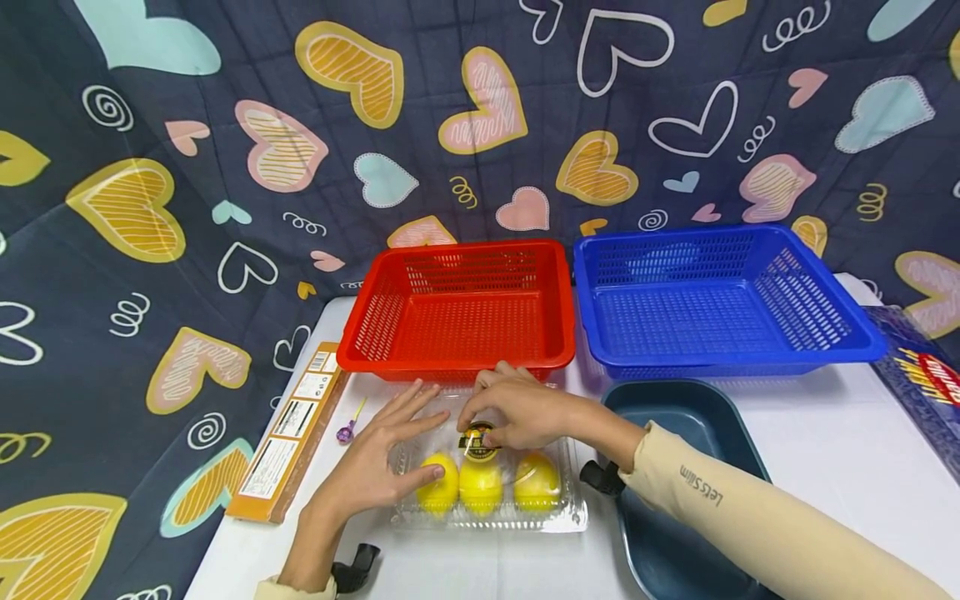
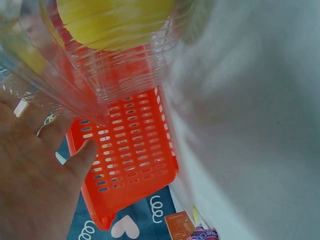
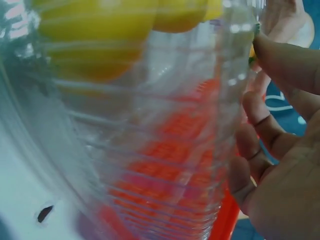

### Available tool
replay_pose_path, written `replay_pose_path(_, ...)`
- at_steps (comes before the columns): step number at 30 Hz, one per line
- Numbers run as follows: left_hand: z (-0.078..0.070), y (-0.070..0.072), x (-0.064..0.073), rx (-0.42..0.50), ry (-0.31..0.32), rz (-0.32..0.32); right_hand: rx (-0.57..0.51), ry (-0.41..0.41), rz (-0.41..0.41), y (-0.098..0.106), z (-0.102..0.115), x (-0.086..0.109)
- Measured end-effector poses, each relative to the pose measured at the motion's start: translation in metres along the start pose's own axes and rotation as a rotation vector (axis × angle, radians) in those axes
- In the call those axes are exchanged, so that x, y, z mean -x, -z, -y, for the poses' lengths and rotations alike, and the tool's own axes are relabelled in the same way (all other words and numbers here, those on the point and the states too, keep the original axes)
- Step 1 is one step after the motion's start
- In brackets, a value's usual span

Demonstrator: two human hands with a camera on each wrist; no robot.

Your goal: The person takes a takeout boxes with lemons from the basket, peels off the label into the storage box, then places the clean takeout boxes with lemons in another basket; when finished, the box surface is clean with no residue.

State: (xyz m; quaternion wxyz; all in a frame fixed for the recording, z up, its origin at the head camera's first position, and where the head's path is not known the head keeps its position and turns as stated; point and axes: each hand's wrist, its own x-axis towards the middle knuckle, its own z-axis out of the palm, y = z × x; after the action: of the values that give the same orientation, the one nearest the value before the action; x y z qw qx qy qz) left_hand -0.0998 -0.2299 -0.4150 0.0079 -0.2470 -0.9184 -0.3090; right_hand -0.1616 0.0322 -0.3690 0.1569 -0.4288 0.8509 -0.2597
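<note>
On the table, a clear plastic clamshell box (image 1: 564,500) holds yellow egg-shaped items (image 1: 537,482); three show in the head view. A round black-and-gold sticker (image 1: 478,442) sits on its lid. My right hand (image 1: 517,410) is over the lid, with bent index finger and thumb touching it on either side of the sticker. The right wrist view shows the other fingers loosely curved beside the box wall (image 3: 150,150). My left hand (image 1: 386,454) is spread at the box's left side, thumb over the nearest yellow item; the left wrist view shows straight fingers near the wall.
Behind the box stand a red basket (image 1: 457,364) and a blue basket (image 1: 720,360). A dark teal tray (image 1: 637,542) lies to the right, under my right forearm. At left are a long orange-brown carton (image 1: 288,433) and a lollipop (image 1: 346,432). A blue packet (image 1: 922,375) lies far right.
</note>
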Motion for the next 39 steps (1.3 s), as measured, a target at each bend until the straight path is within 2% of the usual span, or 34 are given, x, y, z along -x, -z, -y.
replay_pose_path(7, 0.001, -0.001, 0.001, 0.003, -0.006, -0.006, -0.093, 0.069, -0.035, 0.000, -0.005, 0.003)
replay_pose_path(14, 0.000, 0.000, 0.000, 0.007, 0.001, 0.003, -0.156, 0.065, -0.051, -0.002, -0.008, 0.004)
replay_pose_path(18, 0.000, 0.000, -0.001, 0.004, 0.005, 0.013, -0.164, 0.051, -0.075, -0.003, -0.009, 0.005)
replay_pose_path(23, 0.001, -0.001, -0.001, 0.013, 0.010, 0.016, -0.152, 0.075, -0.099, -0.004, -0.010, 0.005)
replay_pose_path(39, 0.002, -0.001, -0.003, 0.030, 0.008, 0.013, -0.248, 0.147, -0.134, 0.002, -0.009, 0.013)
